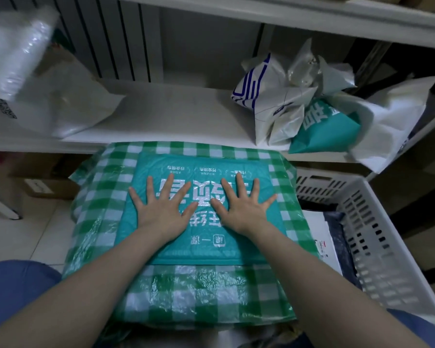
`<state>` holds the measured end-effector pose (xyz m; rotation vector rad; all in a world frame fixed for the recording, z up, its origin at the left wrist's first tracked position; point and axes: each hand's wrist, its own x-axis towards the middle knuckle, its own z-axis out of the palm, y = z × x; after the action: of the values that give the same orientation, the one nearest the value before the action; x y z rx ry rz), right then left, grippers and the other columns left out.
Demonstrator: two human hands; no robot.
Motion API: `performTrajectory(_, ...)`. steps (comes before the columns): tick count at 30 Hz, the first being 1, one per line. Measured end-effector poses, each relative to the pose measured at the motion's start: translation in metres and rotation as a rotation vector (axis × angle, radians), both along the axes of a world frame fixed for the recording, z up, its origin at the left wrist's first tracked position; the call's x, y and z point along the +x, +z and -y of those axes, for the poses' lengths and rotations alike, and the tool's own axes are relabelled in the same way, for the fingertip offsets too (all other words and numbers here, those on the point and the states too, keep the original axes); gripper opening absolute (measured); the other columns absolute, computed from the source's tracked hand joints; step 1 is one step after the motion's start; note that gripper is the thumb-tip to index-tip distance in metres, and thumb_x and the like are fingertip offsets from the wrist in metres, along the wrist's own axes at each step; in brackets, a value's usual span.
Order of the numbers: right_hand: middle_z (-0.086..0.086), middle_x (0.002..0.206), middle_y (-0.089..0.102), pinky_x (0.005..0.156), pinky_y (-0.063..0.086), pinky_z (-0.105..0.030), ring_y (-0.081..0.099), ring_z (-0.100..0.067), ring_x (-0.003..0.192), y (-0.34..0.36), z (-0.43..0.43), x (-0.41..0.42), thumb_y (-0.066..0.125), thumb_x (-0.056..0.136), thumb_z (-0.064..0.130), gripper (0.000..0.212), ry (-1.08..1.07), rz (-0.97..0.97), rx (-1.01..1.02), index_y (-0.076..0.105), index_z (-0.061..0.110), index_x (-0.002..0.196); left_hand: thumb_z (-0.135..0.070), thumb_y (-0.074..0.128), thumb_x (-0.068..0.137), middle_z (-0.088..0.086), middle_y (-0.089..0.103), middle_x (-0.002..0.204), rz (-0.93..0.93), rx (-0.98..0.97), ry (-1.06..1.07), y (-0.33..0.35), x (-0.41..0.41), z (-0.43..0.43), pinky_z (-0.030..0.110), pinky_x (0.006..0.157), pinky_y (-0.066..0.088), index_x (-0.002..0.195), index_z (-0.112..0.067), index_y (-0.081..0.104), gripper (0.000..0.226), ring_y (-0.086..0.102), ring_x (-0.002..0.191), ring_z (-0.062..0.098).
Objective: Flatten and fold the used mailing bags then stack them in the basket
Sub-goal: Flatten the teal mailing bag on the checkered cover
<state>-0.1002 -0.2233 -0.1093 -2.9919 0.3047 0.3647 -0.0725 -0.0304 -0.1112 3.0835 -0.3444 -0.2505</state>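
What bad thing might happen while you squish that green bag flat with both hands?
The teal mailing bag lies on a shiny checked plastic cover, so it might slide as the left hand and right hand press. The crumpled bags on the shelf hang over its edge and could tumble toward the basket, mixing with those already inside.

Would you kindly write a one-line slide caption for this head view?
Left hand and right hand press a teal bag flat on a checked cloth, beside a white basket.
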Motion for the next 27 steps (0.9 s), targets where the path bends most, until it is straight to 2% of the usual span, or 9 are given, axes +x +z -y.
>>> performTrajectory(4, 0.004, 0.159, -0.028, 0.100, -0.017, -0.078, -0.030, -0.039, 0.142, 0.010, -0.004, 0.000, 0.005, 0.087, 0.079, 0.077, -0.060, 0.023, 0.004, -0.011, 0.042, 0.152, -0.075, 0.003, 0.088, -0.010, -0.019, 0.161, 0.078, -0.019, -0.082, 0.012, 0.010, 0.009, 0.067, 0.109, -0.017, 0.150, -0.051, -0.008, 0.067, -0.026, 0.146, 0.029)
performTrajectory(7, 0.002, 0.158, -0.031, 0.100, -0.017, -0.077, -0.031, -0.039, 0.142, 0.006, -0.005, -0.001, 0.004, 0.087, 0.078, 0.078, -0.050, -0.039, -0.006, -0.015, 0.040, 0.152, -0.076, 0.002, 0.088, -0.012, -0.026, 0.159, -0.050, -0.027, -0.110, 0.003, 0.011, 0.009, 0.066, 0.110, -0.015, 0.149, -0.052, -0.012, 0.067, -0.028, 0.145, 0.025)
performTrajectory(10, 0.004, 0.159, -0.028, 0.101, -0.017, -0.077, -0.031, -0.038, 0.142, 0.007, 0.000, 0.002, 0.009, 0.087, 0.079, 0.079, -0.057, -0.096, 0.039, -0.012, 0.041, 0.152, -0.076, 0.005, 0.088, -0.013, -0.023, 0.160, -0.096, -0.023, -0.105, 0.001, 0.012, 0.008, 0.066, 0.111, -0.015, 0.149, -0.053, -0.008, 0.067, -0.024, 0.147, 0.025)
performTrajectory(13, 0.001, 0.162, 0.000, 0.105, -0.009, -0.075, -0.008, -0.038, 0.147, 0.011, 0.001, 0.005, 0.020, 0.093, 0.071, 0.066, -0.097, 0.030, 0.102, 0.018, 0.040, 0.150, -0.074, 0.015, 0.090, -0.008, -0.001, 0.164, -0.012, -0.094, -0.086, 0.009, 0.016, 0.015, 0.065, 0.112, -0.012, 0.150, -0.049, 0.012, 0.065, -0.011, 0.150, 0.025)
performTrajectory(15, -0.002, 0.152, 0.022, 0.109, 0.002, -0.072, 0.015, -0.035, 0.140, 0.016, 0.002, 0.013, 0.025, 0.095, 0.065, 0.055, -0.149, 0.129, 0.113, 0.039, 0.034, 0.139, -0.072, 0.017, 0.092, -0.006, 0.005, 0.163, 0.023, -0.128, -0.095, 0.016, 0.022, 0.025, 0.064, 0.113, -0.012, 0.151, -0.045, 0.014, 0.065, -0.007, 0.150, 0.022)
performTrajectory(17, -0.004, 0.146, 0.032, 0.110, 0.016, -0.062, 0.025, -0.030, 0.132, 0.023, 0.008, 0.026, 0.029, 0.097, 0.061, 0.054, -0.242, 0.203, 0.139, 0.049, 0.026, 0.134, -0.071, 0.018, 0.093, -0.007, -0.001, 0.164, 0.029, -0.124, -0.136, 0.023, 0.032, 0.039, 0.063, 0.112, -0.015, 0.153, -0.043, 0.008, 0.067, -0.011, 0.150, 0.021)
performTrajectory(19, -0.008, 0.144, 0.036, 0.107, 0.028, -0.051, 0.028, -0.030, 0.131, 0.033, 0.021, 0.040, 0.034, 0.099, 0.056, 0.054, -0.335, 0.286, 0.219, 0.049, 0.020, 0.136, -0.070, 0.022, 0.093, -0.007, -0.008, 0.164, 0.012, -0.146, -0.173, 0.031, 0.046, 0.055, 0.063, 0.113, -0.015, 0.153, -0.043, 0.003, 0.069, -0.015, 0.149, 0.021)
performTrajectory(23, -0.015, 0.142, 0.039, 0.105, 0.032, -0.041, 0.035, -0.034, 0.131, 0.053, 0.055, 0.067, 0.041, 0.100, 0.047, 0.051, -0.449, 0.402, 0.405, 0.046, 0.014, 0.139, -0.075, 0.028, 0.089, -0.005, -0.024, 0.161, -0.145, -0.142, -0.203, 0.038, 0.066, 0.080, 0.065, 0.112, -0.014, 0.153, -0.043, -0.008, 0.080, -0.026, 0.146, 0.023)
performTrajectory(27, -0.014, 0.141, 0.040, 0.102, 0.038, -0.039, 0.044, -0.034, 0.126, 0.073, 0.088, 0.096, 0.046, 0.100, 0.040, 0.046, -0.522, 0.561, 0.524, 0.047, 0.013, 0.137, -0.086, 0.023, 0.081, -0.003, -0.044, 0.150, -0.340, -0.020, -0.213, 0.017, 0.068, 0.079, 0.070, 0.106, -0.017, 0.146, -0.045, -0.025, 0.091, -0.041, 0.138, 0.027)
